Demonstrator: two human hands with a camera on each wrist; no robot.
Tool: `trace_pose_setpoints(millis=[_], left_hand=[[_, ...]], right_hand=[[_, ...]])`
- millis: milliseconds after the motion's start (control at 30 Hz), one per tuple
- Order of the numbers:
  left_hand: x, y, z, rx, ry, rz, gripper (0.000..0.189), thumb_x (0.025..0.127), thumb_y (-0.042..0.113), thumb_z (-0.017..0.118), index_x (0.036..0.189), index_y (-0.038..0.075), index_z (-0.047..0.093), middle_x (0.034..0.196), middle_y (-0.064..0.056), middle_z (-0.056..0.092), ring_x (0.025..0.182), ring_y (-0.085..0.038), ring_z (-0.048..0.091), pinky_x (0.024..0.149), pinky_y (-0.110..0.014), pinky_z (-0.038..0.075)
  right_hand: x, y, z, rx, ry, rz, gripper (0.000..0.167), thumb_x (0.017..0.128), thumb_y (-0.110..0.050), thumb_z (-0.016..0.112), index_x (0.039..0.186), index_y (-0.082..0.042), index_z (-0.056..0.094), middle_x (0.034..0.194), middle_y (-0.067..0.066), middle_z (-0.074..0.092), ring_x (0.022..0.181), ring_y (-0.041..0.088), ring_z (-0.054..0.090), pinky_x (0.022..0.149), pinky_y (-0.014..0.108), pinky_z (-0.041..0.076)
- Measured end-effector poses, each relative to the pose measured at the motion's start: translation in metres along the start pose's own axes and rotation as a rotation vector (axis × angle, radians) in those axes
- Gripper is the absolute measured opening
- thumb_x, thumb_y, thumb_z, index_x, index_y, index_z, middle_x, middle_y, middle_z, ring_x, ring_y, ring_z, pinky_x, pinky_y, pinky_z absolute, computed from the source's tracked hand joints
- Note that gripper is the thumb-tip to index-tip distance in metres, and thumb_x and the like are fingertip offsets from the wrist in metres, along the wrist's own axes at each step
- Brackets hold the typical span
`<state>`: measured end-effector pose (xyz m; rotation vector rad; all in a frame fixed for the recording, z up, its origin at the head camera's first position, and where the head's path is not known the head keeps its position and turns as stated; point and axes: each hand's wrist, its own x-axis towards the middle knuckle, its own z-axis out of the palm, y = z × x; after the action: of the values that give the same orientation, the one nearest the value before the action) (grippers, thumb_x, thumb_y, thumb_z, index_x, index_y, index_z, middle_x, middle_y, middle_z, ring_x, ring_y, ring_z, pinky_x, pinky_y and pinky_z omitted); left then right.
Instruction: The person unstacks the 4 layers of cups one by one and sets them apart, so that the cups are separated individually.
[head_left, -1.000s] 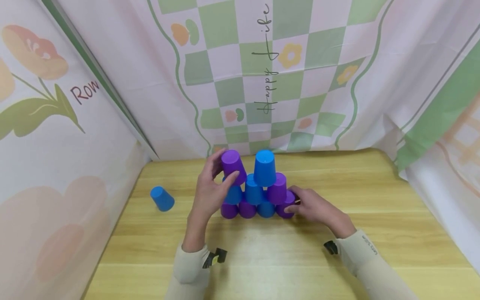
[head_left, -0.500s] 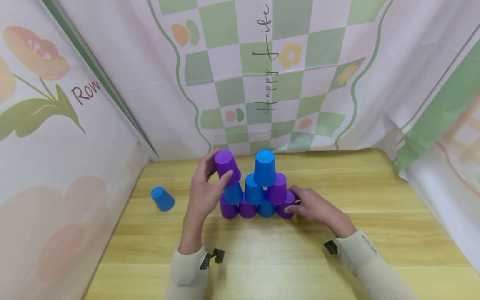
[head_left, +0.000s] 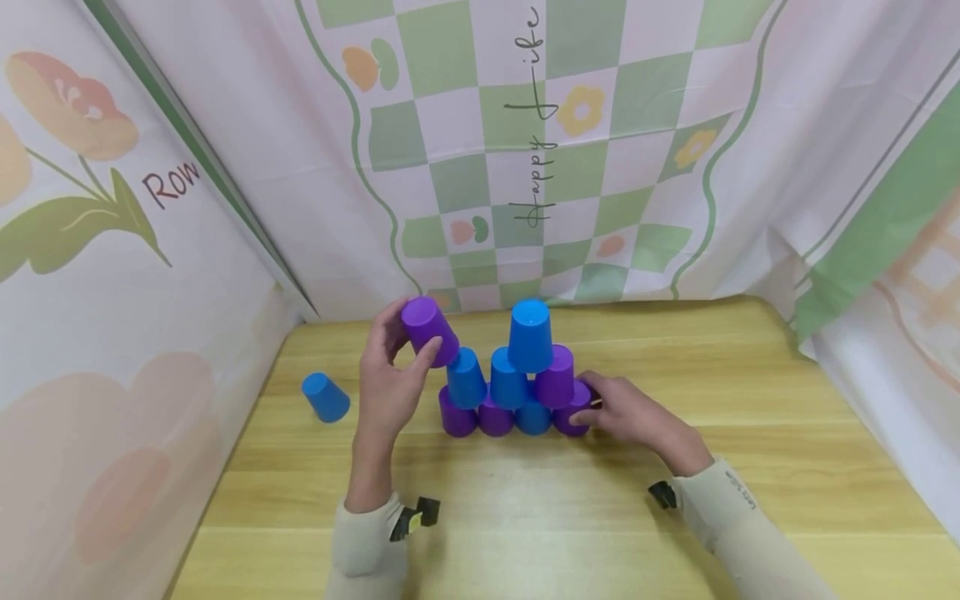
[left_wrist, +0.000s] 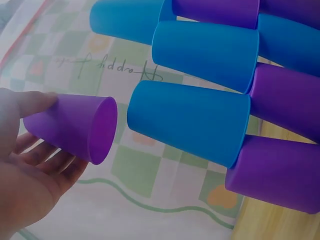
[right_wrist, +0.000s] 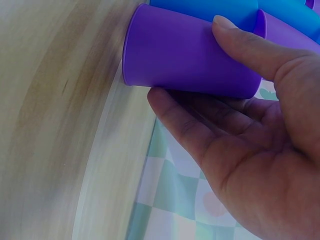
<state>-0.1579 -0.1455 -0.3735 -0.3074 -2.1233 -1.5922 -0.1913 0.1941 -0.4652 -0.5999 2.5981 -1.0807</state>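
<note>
My left hand (head_left: pixel 390 383) holds a purple cup (head_left: pixel 429 332) between thumb and fingers, upside down and tilted, above and left of the stack. The left wrist view shows this purple cup (left_wrist: pixel 70 122) apart from the blue cup (left_wrist: pixel 187 122) nearest it. The stack has a bottom row of purple and blue cups, a middle row of two blue and one purple, and one blue cup (head_left: pixel 530 336) on top at the right. At the bottom right end, my right hand (head_left: pixel 626 410) grips a purple cup (right_wrist: pixel 190 52), thumb on one side, fingers under the other.
A lone blue cup (head_left: pixel 326 397) stands upside down on the wooden table (head_left: pixel 525 517), left of the stack. Printed curtains (head_left: pixel 450 150) hang just behind the table and along both its sides.
My left hand has lifted the purple cup off the stack's left top and carried it left, tilting it more. My right hand stays at the bottom right cup.
</note>
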Motion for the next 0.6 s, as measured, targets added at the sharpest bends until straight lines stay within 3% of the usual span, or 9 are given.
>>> trace_pose_setpoints(millis=[333,600], left_hand=[[-0.001,-0.004,-0.006,-0.026,0.094,-0.004,0.06,0.097,0.009,0.076,0.151,0.007,0.05,0.139,-0.009,0.064,0.125,-0.025,0.065,0.111,-0.047,0.052],[0.0,-0.009,-0.012,-0.029,0.149,-0.002,0.059,0.097,0.008,0.076,0.15,0.008,0.05,0.138,-0.01,0.064,0.126,-0.026,0.063,0.113,-0.048,0.05]], right_hand=[[0.0,0.001,0.0,-0.007,-0.001,-0.006,0.038,0.097,-0.019,0.078,0.125,0.0,0.061,0.113,0.012,0.074,0.102,0.026,0.072,0.087,0.042,0.063],[0.0,0.0,0.0,0.0,0.002,-0.009,0.037,0.096,-0.018,0.078,0.124,0.001,0.062,0.112,0.012,0.075,0.102,0.026,0.072,0.087,0.043,0.063]])
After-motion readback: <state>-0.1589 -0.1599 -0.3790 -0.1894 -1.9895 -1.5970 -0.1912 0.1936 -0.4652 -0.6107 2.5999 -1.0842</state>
